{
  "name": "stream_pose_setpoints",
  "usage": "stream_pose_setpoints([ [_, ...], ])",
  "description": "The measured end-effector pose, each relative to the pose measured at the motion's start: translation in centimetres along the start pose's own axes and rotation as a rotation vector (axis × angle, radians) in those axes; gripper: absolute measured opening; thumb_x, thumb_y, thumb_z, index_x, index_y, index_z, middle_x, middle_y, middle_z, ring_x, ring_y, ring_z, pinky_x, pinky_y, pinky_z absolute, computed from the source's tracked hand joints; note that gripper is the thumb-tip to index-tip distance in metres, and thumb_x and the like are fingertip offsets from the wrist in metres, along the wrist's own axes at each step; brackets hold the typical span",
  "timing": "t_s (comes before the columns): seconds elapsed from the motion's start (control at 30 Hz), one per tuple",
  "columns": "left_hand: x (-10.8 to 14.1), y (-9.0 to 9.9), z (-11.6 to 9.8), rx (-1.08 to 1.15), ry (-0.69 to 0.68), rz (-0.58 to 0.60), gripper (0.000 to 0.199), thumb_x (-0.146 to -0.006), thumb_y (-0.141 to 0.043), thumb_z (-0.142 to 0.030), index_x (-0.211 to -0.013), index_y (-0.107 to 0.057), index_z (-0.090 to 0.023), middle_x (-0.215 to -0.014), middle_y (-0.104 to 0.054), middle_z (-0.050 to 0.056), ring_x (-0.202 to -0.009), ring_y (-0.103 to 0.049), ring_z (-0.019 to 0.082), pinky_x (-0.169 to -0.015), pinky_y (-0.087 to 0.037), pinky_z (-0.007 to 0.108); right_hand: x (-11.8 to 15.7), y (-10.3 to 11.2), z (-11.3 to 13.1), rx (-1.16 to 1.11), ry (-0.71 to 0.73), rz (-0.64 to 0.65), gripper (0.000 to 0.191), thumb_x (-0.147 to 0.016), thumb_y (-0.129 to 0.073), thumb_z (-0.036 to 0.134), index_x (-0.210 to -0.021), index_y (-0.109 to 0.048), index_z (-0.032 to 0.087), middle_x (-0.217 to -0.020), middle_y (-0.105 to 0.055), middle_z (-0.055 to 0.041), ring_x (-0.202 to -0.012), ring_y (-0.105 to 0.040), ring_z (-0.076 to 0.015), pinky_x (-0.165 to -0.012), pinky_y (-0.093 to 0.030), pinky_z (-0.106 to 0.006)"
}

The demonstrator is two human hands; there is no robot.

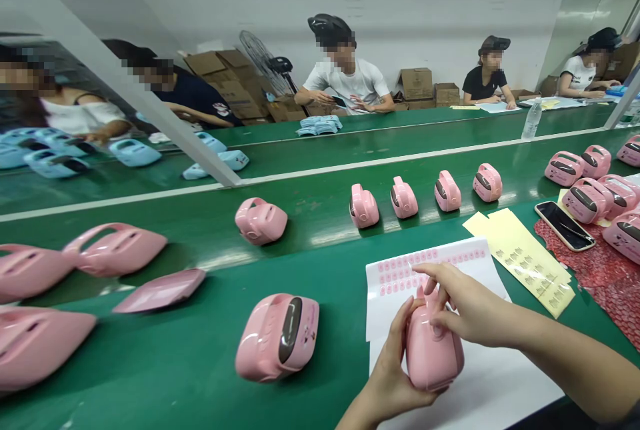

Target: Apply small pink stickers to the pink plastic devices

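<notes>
My left hand [395, 377] is wrapped around a pink plastic casing with a top handle [434, 357], holding it upright above white paper. My right hand [463, 300] reaches over the casing from the right. Its thumb touches a round spot on the casing's side, while the index finger stretches out apart from it, over a sheet of small pink round stickers [400, 263]. Whether a sticker is on the thumb is hidden. To the left stands another pink casing [277, 337] with a dark window and a printed front.
Several pink casings [363, 206] stand along the green belt [320, 197]. More lie at left and right. Yellow label sheets [530, 263], a phone [565, 225] and red bubble wrap [600, 277] lie at right. A bottle [532, 120] stands beyond. Co-workers sit opposite.
</notes>
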State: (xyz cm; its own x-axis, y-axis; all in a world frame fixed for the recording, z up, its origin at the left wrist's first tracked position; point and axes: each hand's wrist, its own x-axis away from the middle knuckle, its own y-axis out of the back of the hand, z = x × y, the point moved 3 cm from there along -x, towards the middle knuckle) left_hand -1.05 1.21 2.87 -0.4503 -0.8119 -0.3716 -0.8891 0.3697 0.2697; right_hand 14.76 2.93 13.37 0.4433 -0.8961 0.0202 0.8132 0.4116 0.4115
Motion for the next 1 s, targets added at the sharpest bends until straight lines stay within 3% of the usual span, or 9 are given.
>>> stream_pose_setpoints([
  [0.3, 0.6, 0.7, 0.3, -0.016, 0.043, 0.019, 0.109, -0.056, -0.078, -0.021, -0.142, -0.012, -0.037, -0.139, -0.039, 0.011, -0.125, -0.042, 0.037, -0.096, -0.040, 0.051, 1.0, -1.0, -1.0, 0.177, 0.291, -0.029, 0.064, -0.079, -0.049, 0.005, -0.137, -0.029, 0.025, -0.117, -0.057, -0.0100, -0.102, -0.059, -0.0200, -0.088, -0.048, -0.040],
  [0.43, 0.9, 0.6, 0.4, 0.060, 0.077, -0.107, 0.102, -0.055, -0.079, -0.028, -0.139, -0.023, -0.034, -0.136, -0.043, 0.012, -0.124, -0.043, 0.037, -0.097, -0.039, 0.051, 1.7, -0.6, -1.7, 0.072, 0.208, 0.011, 0.067, -0.082, -0.052, 0.013, -0.140, -0.022, 0.027, -0.120, -0.060, -0.0096, -0.114, -0.055, -0.0217, -0.095, -0.044, -0.043],
  [0.5, 0.9, 0.3, 0.5, 0.108, 0.112, -0.158, 0.099, -0.053, -0.080, -0.032, -0.137, -0.028, -0.033, -0.133, -0.046, 0.012, -0.123, -0.044, 0.036, -0.098, -0.038, 0.051, 1.8, -0.4, -1.8, -0.002, 0.173, 0.009, 0.075, -0.079, -0.056, 0.013, -0.142, -0.017, 0.028, -0.130, -0.052, -0.0114, -0.121, -0.050, -0.0227, -0.099, -0.040, -0.045],
  [0.63, 0.8, -0.5, 0.2, 0.140, 0.137, -0.152, 0.099, -0.051, -0.080, -0.031, -0.137, -0.030, -0.029, -0.133, -0.045, 0.013, -0.121, -0.046, 0.037, -0.100, -0.035, 0.051, 1.5, -1.1, -2.4, -0.121, 0.125, -0.011, 0.092, -0.070, -0.066, 0.017, -0.143, -0.012, 0.028, -0.146, -0.028, -0.0136, -0.131, -0.036, -0.0258, -0.104, -0.032, -0.049],
  [0.73, 0.7, -0.6, -0.5, 0.114, 0.114, -0.149, 0.093, -0.053, -0.078, -0.027, -0.135, -0.034, -0.030, -0.135, -0.045, 0.012, -0.122, -0.044, 0.037, -0.100, -0.035, 0.050, 0.9, -1.9, -3.5, -0.187, 0.116, -0.109, 0.084, -0.075, -0.061, 0.023, -0.142, -0.012, 0.023, -0.148, -0.022, -0.0161, -0.134, -0.029, -0.0251, -0.105, -0.029, -0.048],
  [0.8, 0.9, -0.4, -0.9, 0.099, 0.101, -0.157, 0.090, -0.052, -0.079, -0.025, -0.132, -0.039, -0.031, -0.134, -0.047, 0.011, -0.122, -0.044, 0.038, -0.100, -0.036, 0.050, 0.5, -1.9, -4.6, -0.245, 0.114, -0.193, 0.073, -0.081, -0.053, 0.027, -0.141, -0.013, 0.022, -0.147, -0.022, -0.0165, -0.130, -0.035, -0.0236, -0.102, -0.033, -0.046],
  [0.87, 1.1, -0.5, -0.7, 0.151, 0.120, -0.128, 0.089, -0.048, -0.082, -0.027, -0.129, -0.044, -0.030, -0.130, -0.051, 0.011, -0.121, -0.045, 0.039, -0.100, -0.036, 0.051, 0.0, -1.3, -5.8, -0.267, 0.102, -0.243, 0.063, -0.085, -0.049, 0.031, -0.139, -0.019, 0.022, -0.141, -0.033, -0.0164, -0.118, -0.047, -0.0218, -0.095, -0.039, -0.043],
  [0.93, 1.1, -0.8, 0.0, 0.307, 0.219, -0.141, 0.084, -0.052, -0.081, -0.037, -0.128, -0.045, -0.031, -0.128, -0.055, 0.010, -0.120, -0.047, 0.038, -0.100, -0.036, 0.050, -0.3, -0.6, -6.8, -0.256, 0.087, -0.177, 0.059, -0.083, -0.053, 0.034, -0.135, -0.029, 0.020, -0.119, -0.055, -0.0123, -0.097, -0.057, -0.0189, -0.084, -0.043, -0.038],
  [1.0, 0.6, -1.7, 1.1, 0.506, 0.407, -0.219, 0.077, -0.062, -0.072, -0.050, -0.130, -0.041, -0.033, -0.127, -0.057, 0.008, -0.117, -0.050, 0.036, -0.098, -0.039, 0.050, -0.1, 0.0, -7.5, -0.273, 0.052, -0.049, 0.058, -0.079, -0.059, 0.034, -0.130, -0.037, 0.019, -0.084, -0.063, -0.0015, -0.073, -0.058, -0.0148, -0.069, -0.045, -0.031],
])
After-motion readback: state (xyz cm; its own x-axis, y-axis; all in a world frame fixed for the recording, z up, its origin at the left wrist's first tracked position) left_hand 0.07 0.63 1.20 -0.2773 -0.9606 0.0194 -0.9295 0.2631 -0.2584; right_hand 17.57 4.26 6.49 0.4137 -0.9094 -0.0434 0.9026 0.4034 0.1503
